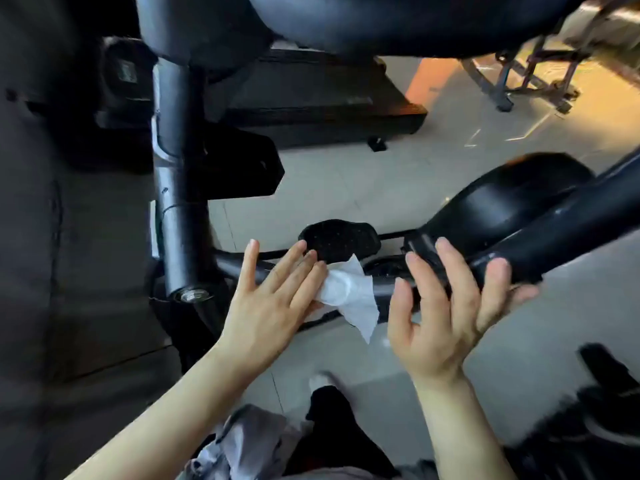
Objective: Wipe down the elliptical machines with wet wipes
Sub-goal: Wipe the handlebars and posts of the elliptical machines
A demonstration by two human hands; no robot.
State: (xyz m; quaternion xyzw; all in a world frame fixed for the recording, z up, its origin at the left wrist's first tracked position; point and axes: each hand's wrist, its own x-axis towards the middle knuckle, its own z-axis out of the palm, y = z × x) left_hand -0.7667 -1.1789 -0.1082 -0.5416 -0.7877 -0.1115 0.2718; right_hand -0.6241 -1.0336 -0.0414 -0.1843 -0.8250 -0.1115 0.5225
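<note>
A black elliptical machine fills the view, with a thick upright post (180,188) at the left and a slanted black arm (554,237) running to the right. My left hand (273,299) lies flat with straight fingers, pressing a crumpled white wet wipe (349,299) against a low bar of the frame. One corner of the wipe hangs down. My right hand (450,306) reaches up with its fingers curled round the lower end of the slanted arm. A black foot pedal (339,239) sits just beyond both hands.
The floor (346,174) is pale grey tile. A black platform of another machine (311,109) lies behind, and metal frame legs (519,77) stand at the top right. A black shoe (609,393) is at the lower right. My grey clothing shows at the bottom.
</note>
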